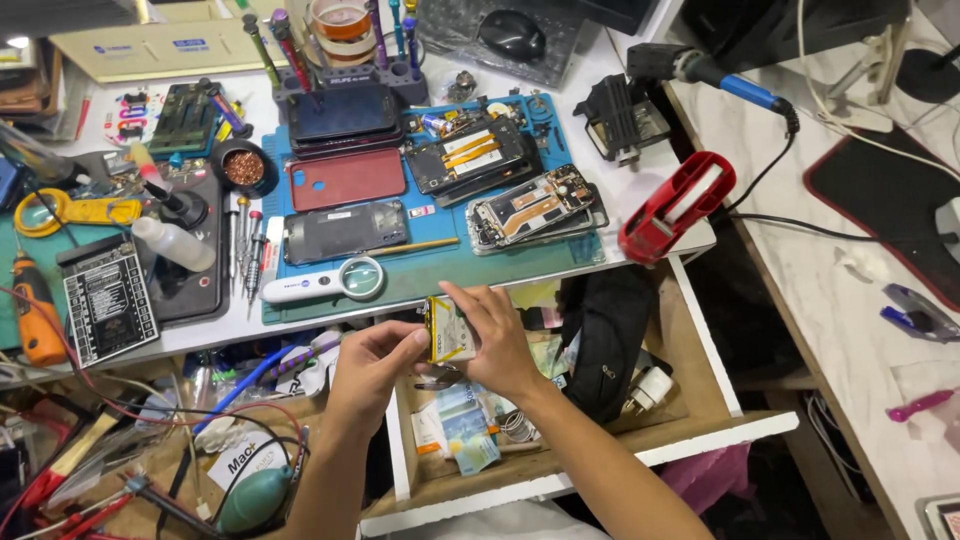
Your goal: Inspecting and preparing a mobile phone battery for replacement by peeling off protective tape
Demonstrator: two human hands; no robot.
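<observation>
While both hands meet over the open drawer [700,340] below the bench edge, they grip one item between them: a small flat battery pack [449,330], pale with a yellow border, held tilted just above the drawer's contents.

Left hand [372,368]: closed on the pack's left edge, thumb tip pressed against its face.
Right hand [497,340]: wrapped over the pack's top and right side, fingers curled around it (fingertips at its upper edge).

Bench, blue work mat [430,275]:
- white-handled magnifying glass [335,283], near front edge, just beyond the hands.
- dark phone back cover [344,231], lying flat behind the magnifier.
- red phone back cover [346,178], behind that one.
- stacked dark phones [343,115], at the mat's rear.
- two opened phones with exposed boards, one [478,155] central, one [535,207] to its right.

Bench, off the mat:
- red tape dispenser [675,205], at the right corner, overhanging the drawer.
- squeeze bottle [172,243], lying on its side at left.
- small round tin of copper-coloured wool [243,167].
- orange-handled tool [36,310], far left.
- blue-handled soldering iron [720,75], on the right.

Drawer contents: black pouch [605,340] on the right, white plug adapter [652,388] beside it, loose cards and papers [455,425] under the hands.

Lower left: green rubber blower bulb [255,497] among red and black wires.
</observation>
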